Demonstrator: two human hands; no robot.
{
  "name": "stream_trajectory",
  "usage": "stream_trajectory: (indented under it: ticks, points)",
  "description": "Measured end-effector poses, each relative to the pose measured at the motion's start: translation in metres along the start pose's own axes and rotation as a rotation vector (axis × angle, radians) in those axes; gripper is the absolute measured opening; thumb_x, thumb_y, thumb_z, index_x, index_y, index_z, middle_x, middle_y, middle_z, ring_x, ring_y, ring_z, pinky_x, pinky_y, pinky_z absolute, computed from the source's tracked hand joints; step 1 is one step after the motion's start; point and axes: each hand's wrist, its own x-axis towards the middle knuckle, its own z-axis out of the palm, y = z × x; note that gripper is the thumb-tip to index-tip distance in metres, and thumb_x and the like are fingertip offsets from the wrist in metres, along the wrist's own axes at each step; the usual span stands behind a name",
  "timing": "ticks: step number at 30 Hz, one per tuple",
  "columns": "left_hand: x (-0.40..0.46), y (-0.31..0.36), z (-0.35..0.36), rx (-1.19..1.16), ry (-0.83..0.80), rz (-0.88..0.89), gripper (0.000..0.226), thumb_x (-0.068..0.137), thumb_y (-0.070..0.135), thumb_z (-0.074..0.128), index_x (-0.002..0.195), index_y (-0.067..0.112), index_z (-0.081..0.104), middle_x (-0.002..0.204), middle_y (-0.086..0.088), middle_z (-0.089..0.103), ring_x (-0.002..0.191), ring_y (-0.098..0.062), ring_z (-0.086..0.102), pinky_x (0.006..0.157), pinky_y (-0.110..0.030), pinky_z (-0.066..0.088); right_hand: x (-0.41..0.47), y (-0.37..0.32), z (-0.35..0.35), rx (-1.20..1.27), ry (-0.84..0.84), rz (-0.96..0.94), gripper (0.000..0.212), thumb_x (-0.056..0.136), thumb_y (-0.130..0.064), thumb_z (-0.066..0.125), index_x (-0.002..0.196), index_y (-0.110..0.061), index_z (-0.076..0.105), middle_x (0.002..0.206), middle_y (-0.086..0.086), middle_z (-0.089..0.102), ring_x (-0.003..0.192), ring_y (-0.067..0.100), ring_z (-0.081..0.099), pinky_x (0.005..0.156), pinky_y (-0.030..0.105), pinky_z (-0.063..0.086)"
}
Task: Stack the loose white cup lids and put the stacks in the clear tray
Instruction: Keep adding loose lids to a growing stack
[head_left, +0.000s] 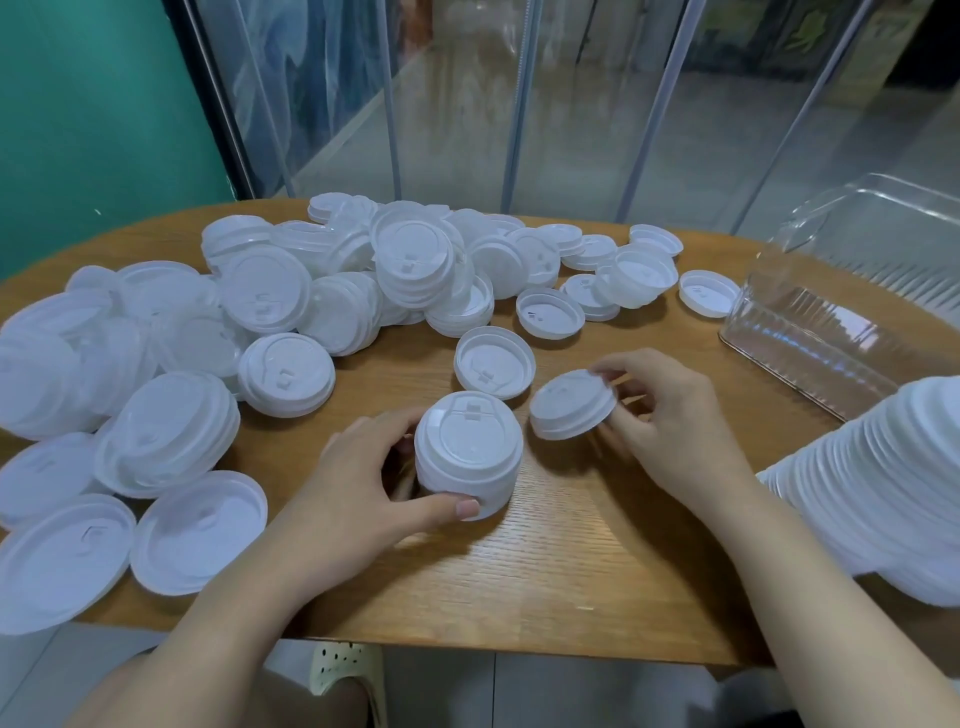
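My left hand (358, 483) grips a short stack of white lids (467, 452) standing on the wooden table (571, 571), thumb across its front. Just to the right, my right hand (670, 421) holds a single white lid (571, 405) tilted a little above the table, beside the stack's top. Many loose white lids (270, 296) lie heaped over the left and back of the table. One upturned lid (494, 361) sits just behind the stack. The clear tray (810, 343) stands at the right, nothing visible in it.
A long stack of white lids (878, 493) lies on its side at the right edge, near my right forearm. Glass panels and a green wall rise behind the table. The table's front edge runs below my wrists; a shoe shows on the floor underneath.
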Motion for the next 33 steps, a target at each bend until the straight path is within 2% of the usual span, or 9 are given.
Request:
stream_trajectory:
  ticks: [5,10,15,18,21,25,28,30,33]
  points:
    - [0.000,0.001,0.001,0.010,0.005,0.010,0.081,0.059,0.081,0.077,0.133,0.064,0.049,0.126,0.032,0.061,0.122,0.000,0.050,0.106,-0.039,0.045,-0.011,0.006,-0.006,-0.080,-0.184,-0.067,0.035,0.093,-0.017,0.073,0.125,-0.029,0.070,0.115,-0.021,0.066,0.107,0.002,0.062,0.089,0.022,0.052]
    - [0.001,0.002,0.001,0.005,0.007,0.021,0.082,0.059,0.081,0.076,0.135,0.060,0.052,0.126,0.033,0.061,0.120,0.003,0.050,0.105,-0.034,0.044,-0.019,0.001,-0.008,-0.153,-0.303,-0.056,0.046,0.092,-0.018,0.064,0.136,-0.030,0.062,0.126,-0.024,0.059,0.121,-0.002,0.053,0.105,0.029,0.046]
    - [0.001,0.002,0.001,0.010,0.007,0.020,0.082,0.060,0.081,0.076,0.136,0.060,0.051,0.127,0.034,0.061,0.122,0.001,0.050,0.107,-0.038,0.044,-0.022,-0.009,0.000,-0.193,-0.323,0.023,0.073,0.086,-0.056,0.068,0.149,-0.028,0.046,0.138,-0.022,0.048,0.132,-0.001,0.040,0.116,0.032,0.036]
    - [0.001,0.002,0.001,0.017,0.004,0.016,0.082,0.060,0.082,0.075,0.136,0.061,0.050,0.127,0.034,0.060,0.122,0.001,0.050,0.107,-0.039,0.044,-0.019,-0.012,0.007,-0.240,-0.332,0.062,0.088,0.079,-0.074,0.064,0.151,-0.029,0.042,0.145,-0.017,0.047,0.135,0.004,0.039,0.117,0.035,0.035]
    - [0.001,0.001,0.001,0.021,0.007,0.011,0.083,0.060,0.083,0.075,0.136,0.062,0.049,0.127,0.034,0.061,0.122,0.001,0.050,0.108,-0.041,0.043,-0.016,-0.013,0.015,-0.262,-0.300,0.054,0.077,0.080,-0.072,0.065,0.142,-0.028,0.051,0.136,-0.016,0.053,0.127,0.007,0.045,0.112,0.040,0.040]
    - [0.002,-0.001,0.001,0.019,-0.003,-0.004,0.084,0.059,0.086,0.075,0.135,0.064,0.048,0.127,0.029,0.061,0.123,-0.002,0.050,0.107,-0.044,0.045,-0.010,-0.016,0.016,-0.063,-0.134,0.145,0.061,0.079,-0.056,0.077,0.131,-0.028,0.059,0.120,-0.017,0.059,0.111,0.002,0.053,0.094,0.019,0.044]
    - [0.002,-0.002,0.001,0.005,-0.001,-0.008,0.083,0.059,0.084,0.076,0.134,0.064,0.048,0.127,0.026,0.062,0.124,-0.005,0.050,0.108,-0.044,0.045,-0.007,-0.025,0.015,0.086,0.022,0.133,0.054,0.078,-0.054,0.080,0.124,-0.030,0.064,0.118,-0.016,0.065,0.111,0.002,0.059,0.090,0.012,0.045]
    - [0.002,-0.002,0.001,0.002,0.000,-0.005,0.081,0.061,0.082,0.077,0.134,0.063,0.050,0.126,0.025,0.063,0.123,-0.006,0.051,0.107,-0.044,0.045,-0.008,-0.035,0.015,0.167,0.040,0.090,0.055,0.077,-0.059,0.077,0.124,-0.032,0.065,0.118,-0.018,0.067,0.114,0.003,0.061,0.092,0.017,0.047]
    - [0.002,-0.001,0.002,0.002,0.005,0.010,0.078,0.062,0.078,0.079,0.133,0.060,0.053,0.123,0.025,0.065,0.122,-0.007,0.053,0.106,-0.043,0.046,-0.014,-0.052,0.019,0.202,-0.048,-0.005,0.062,0.076,-0.062,0.072,0.129,-0.032,0.064,0.122,-0.020,0.066,0.118,0.006,0.061,0.097,0.029,0.049]
